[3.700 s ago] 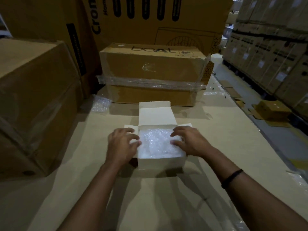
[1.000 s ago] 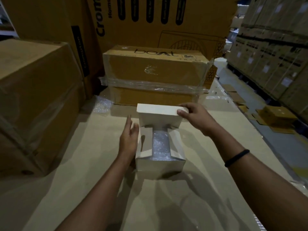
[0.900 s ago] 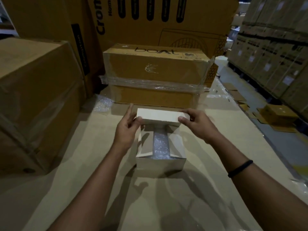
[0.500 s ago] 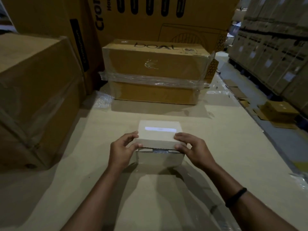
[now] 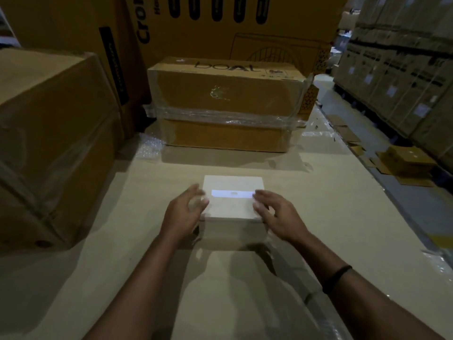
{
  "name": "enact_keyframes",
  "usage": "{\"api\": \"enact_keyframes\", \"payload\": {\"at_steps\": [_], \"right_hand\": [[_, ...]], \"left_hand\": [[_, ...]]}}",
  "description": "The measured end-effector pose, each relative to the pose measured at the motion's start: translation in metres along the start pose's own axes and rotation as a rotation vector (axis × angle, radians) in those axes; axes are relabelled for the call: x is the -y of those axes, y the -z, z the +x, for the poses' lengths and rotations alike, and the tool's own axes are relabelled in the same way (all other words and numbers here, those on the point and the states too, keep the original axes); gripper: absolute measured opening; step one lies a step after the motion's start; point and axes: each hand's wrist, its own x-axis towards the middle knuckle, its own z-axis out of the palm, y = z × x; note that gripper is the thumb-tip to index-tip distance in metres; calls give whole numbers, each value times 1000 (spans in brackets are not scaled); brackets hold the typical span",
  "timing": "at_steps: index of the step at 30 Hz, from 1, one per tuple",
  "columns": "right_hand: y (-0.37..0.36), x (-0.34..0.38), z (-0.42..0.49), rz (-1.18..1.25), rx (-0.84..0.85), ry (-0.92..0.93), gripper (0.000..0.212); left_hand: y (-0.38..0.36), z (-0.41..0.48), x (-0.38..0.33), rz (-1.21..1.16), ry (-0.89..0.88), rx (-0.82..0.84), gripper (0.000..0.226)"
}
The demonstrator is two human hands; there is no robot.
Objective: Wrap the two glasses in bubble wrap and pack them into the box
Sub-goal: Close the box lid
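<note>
Flanking the closed white box (image 5: 232, 207), which sat on the near side of the "boAt" carton (image 5: 228, 104), the left hand (image 5: 182, 214) and right hand (image 5: 277, 217) were equally close, fingers spread, loosely curved, tips on its lid's side edges; its label strip (image 5: 232, 194) was unreadable; behind stood a taller carton (image 5: 220, 28) reading "Cro"

Contents of closed box (image 5: 233, 204) out of sight; L/R fingertips (image 5: 257, 201) blurry
</note>
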Motion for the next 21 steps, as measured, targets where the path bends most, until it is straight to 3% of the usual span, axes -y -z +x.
{"api": "enact_keyframes", "payload": {"at_steps": [5,7,14,17,21], "right_hand": [[-8,2,58,-233,234,-119,63],[-20,-4,65,-311,322,-140,64],[-24,-1,62,-473,342,-120,62],[-19,14,47,-550,302,-56,60],[-37,23,-5,-561,197,31,73]], "left_hand": [[-21,50,-17,440,19,409,56],[-31,53,-11,531,37,494,57],[-37,50,-3,589,-6,469,57],[-31,39,-2,555,-100,347,53],[-27,-5,17,403,-190,244,72]]}}
